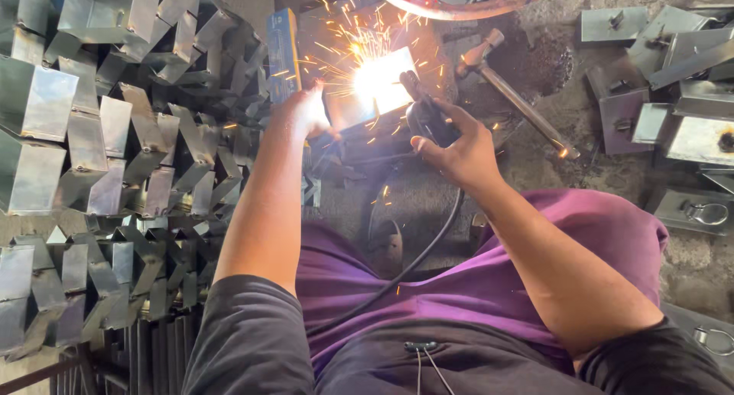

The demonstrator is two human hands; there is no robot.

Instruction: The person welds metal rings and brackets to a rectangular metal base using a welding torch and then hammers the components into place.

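Metal box mid-weld on the floor, ahead of the knees, sparks flying.
A big pile of folded boxes lay at the left; right hand had its fingers closed around the welding holder; left hand steadied the box, its grip impossible to judge in the glare.

Package: a flat blue rectangular box with yellowish print on its face.
Place: on the floor, standing on edge, between the piled sheet-metal parts and the bright weld glare.
Labels, signs, screens: none visible.
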